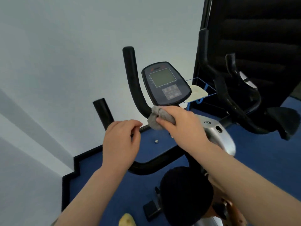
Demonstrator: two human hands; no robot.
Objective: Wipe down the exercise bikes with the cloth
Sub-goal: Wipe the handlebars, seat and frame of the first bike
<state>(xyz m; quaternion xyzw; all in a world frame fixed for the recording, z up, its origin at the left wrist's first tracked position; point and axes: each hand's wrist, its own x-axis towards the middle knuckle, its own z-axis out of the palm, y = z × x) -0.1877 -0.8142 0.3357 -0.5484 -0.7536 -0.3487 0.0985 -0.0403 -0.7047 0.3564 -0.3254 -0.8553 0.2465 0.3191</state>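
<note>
The right hand (pixel 177 123) grips a bunched grey cloth (pixel 157 119) against the handlebar (pixel 133 79) just below the console (pixel 166 84) to scrub it, while the left hand (pixel 121 141) hovers loosely curled, holding nothing.

Blue carpet (pixel 254 162) meets a pale wall (pixel 65 46); a yellowish object (pixel 127 220) lies below.

Cloth (pixel 158 118): grey, soft, nubbly fabric, bunched just below the console.
Console (pixel 166 84): dark smooth plastic casing with a dull sheen; its screen was flat and greyish.
Handlebar (pixel 132 75): left of the console, matt black, foam-like covering.
Bike housing (pixel 218 136): below and right of the console, silver, glossy, looked like painted plastic or metal.
Saddle (pixel 185 193): below the console, black, matt.
Floor (pixel 162 144): blue, matt, carpet-like.
Wall (pixel 65 54): behind the console, pale, smooth, matt.
</note>
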